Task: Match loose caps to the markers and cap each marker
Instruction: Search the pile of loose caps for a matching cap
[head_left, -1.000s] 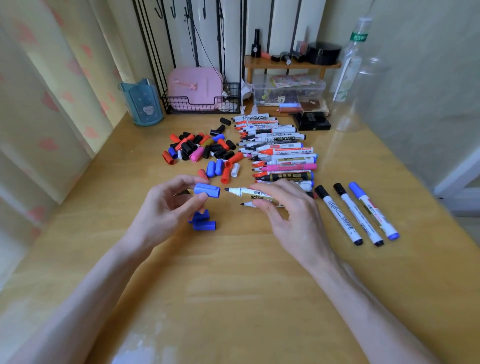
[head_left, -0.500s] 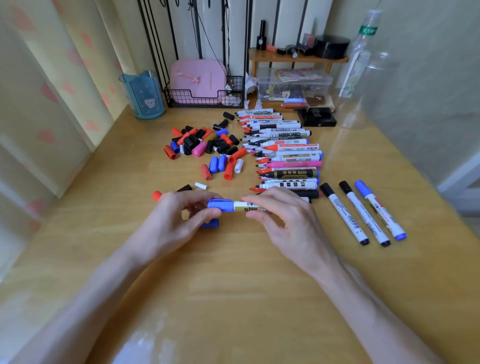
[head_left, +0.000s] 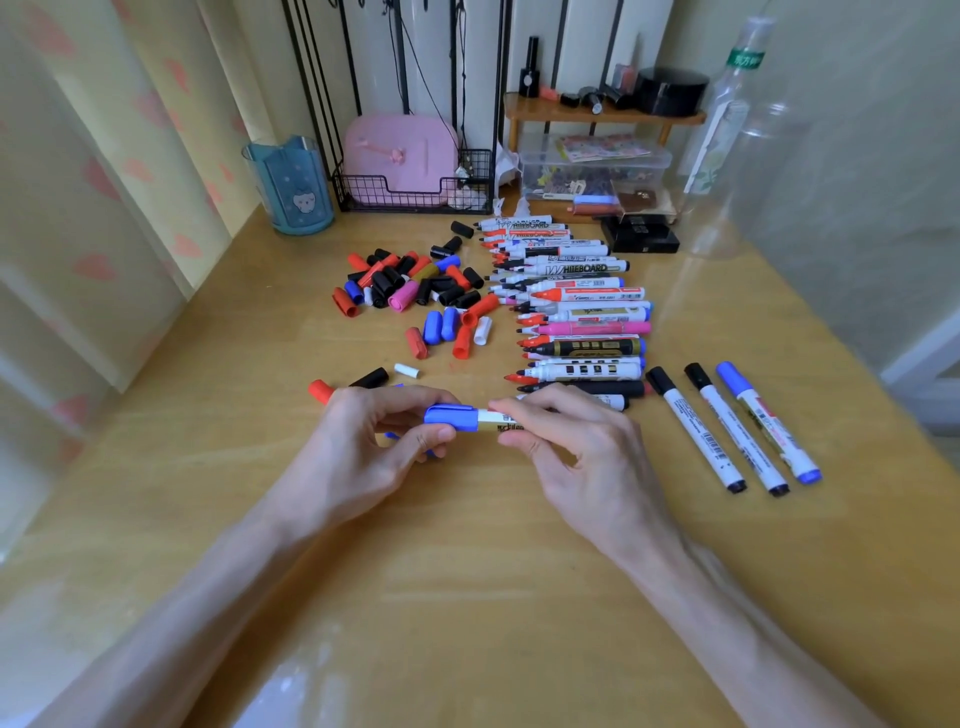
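Note:
Between my two hands I hold a white marker level above the desk. My left hand pinches the blue cap that sits over the marker's tip. My right hand grips the marker's barrel, hiding most of it. Behind my hands lies a row of uncapped markers with tips pointing left. A heap of loose caps, red, black, blue and pink, lies to their left. Three capped markers lie side by side at the right.
A red cap, a black cap and a small white cap lie just behind my left hand. At the desk's back stand a blue cup, a wire basket, a clear box and plastic bottles.
My left hand brought the blue cap to the marker's tip and pushed it on. The two hands have closed together, and the view has shifted slightly.

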